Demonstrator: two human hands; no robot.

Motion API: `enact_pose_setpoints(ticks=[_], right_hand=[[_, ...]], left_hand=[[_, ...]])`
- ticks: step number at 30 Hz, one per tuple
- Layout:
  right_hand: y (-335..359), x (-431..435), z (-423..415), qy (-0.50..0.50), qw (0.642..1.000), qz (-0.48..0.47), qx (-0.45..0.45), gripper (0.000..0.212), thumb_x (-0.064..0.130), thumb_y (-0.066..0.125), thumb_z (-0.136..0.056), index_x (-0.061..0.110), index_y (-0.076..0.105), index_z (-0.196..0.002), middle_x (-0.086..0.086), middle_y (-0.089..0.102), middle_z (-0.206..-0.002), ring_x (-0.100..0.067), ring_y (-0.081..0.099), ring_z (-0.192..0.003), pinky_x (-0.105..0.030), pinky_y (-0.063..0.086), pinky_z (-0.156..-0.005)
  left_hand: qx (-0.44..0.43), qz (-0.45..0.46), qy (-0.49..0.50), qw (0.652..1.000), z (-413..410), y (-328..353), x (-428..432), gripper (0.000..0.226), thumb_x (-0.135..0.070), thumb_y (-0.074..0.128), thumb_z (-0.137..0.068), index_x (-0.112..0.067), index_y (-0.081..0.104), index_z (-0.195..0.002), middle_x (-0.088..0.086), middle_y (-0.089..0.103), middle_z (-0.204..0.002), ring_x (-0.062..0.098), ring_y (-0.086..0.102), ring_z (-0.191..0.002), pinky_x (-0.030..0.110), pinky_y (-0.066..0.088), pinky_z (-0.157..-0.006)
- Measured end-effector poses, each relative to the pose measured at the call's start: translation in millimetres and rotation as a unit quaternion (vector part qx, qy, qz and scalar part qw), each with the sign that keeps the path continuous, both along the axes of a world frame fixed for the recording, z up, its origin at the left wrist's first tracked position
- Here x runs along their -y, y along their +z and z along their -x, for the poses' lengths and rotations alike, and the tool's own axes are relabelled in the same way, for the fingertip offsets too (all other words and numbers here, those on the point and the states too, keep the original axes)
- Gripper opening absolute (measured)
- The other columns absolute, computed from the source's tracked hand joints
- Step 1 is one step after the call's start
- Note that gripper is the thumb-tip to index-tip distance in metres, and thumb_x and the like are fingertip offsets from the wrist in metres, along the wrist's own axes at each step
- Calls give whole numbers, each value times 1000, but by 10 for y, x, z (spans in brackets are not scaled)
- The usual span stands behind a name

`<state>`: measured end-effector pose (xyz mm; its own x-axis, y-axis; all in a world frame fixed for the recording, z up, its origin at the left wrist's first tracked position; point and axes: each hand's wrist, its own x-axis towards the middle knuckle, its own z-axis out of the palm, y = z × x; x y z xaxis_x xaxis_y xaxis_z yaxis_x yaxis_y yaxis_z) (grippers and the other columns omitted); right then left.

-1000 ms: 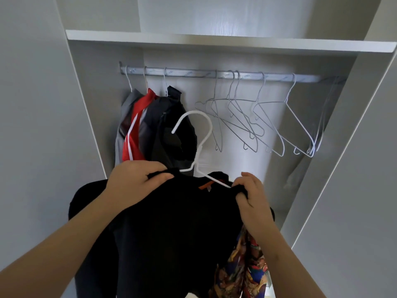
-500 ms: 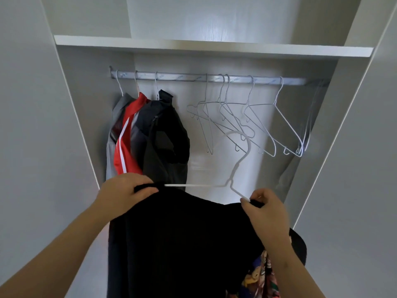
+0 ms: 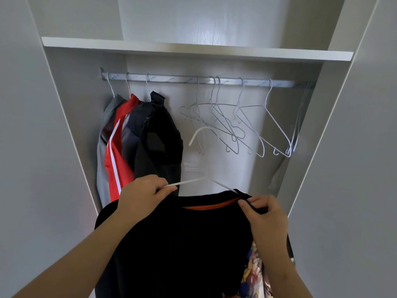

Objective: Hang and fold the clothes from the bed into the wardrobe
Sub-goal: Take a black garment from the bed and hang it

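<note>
A black garment [image 3: 182, 244] with an orange inner collar hangs in front of me, partly on a white wire hanger [image 3: 199, 179]. My left hand [image 3: 139, 198] grips the hanger's left arm together with the garment's left shoulder. My right hand [image 3: 264, 214] pinches the garment's right shoulder, where the hanger's right arm goes under the cloth. The hanger's hook points up, below the wardrobe rail [image 3: 206, 80]. The left arm of the hanger is bare between my hand and the hook stem.
On the rail hang a grey top [image 3: 102, 164], a red and white jacket [image 3: 117, 160] and a black jacket [image 3: 156, 143] at the left, with several empty wire hangers [image 3: 247, 125] at the right. A shelf [image 3: 193, 49] runs above. A colourful patterned cloth [image 3: 254, 274] shows at lower right.
The hanger's hook has swung from the right back toward the middle. The orange collar now shows again, and both hands sit a little higher on the garment's shoulders.
</note>
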<state>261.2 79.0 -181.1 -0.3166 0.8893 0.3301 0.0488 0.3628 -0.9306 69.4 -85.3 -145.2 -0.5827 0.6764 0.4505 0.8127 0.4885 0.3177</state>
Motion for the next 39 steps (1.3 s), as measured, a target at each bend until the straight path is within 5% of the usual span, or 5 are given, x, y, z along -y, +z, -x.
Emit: enact_pose_setpoints(ticks=[8,16,26,30,39], right_hand=[[268,-323,-254,53,955,-203,209,21,37,60,-86,25,58,-104,11,55,-114,-13,49,-109,-38,36,-98],[592,-507,-226,136,919,-212,304,46,44,42,-95,19,33,-58,0,47,-57,-12,41,-54,-29,34,-54],[697,-649,-152,256,933,41,250,41,32,65,-83,17,51,-48,12,35,-36,-5,33,-37,-17,28,-44],[628,-615,-118,280,918,149,236,32,21,60,-87,13,54,-56,7,34,-37,-7,25,-32,-17,22,-39],[631,-308,505,351,860,326,175,23,4,39,-88,9,47,-67,4,34,-38,-7,22,-30,-17,20,-32]], left_hand=[[-10,-65,-68,996,-242,236,-151,34,-51,59,-79,-20,70,-69,-12,51,-60,-1,48,-61,26,41,-56],[-75,-89,-94,989,-460,394,-451,17,-33,71,-79,-20,69,-69,-15,50,-62,-5,44,-64,21,39,-57],[28,23,-95,995,-435,315,-802,17,-32,64,-85,-16,71,-86,-6,64,-78,10,57,-77,29,47,-74],[97,-4,-59,994,-287,255,-897,10,-23,64,-86,-18,70,-92,-14,58,-83,-3,52,-76,3,37,-69],[183,-69,35,980,274,240,-933,14,-22,54,-90,-28,65,-84,-12,65,-87,5,59,-85,18,43,-76]])
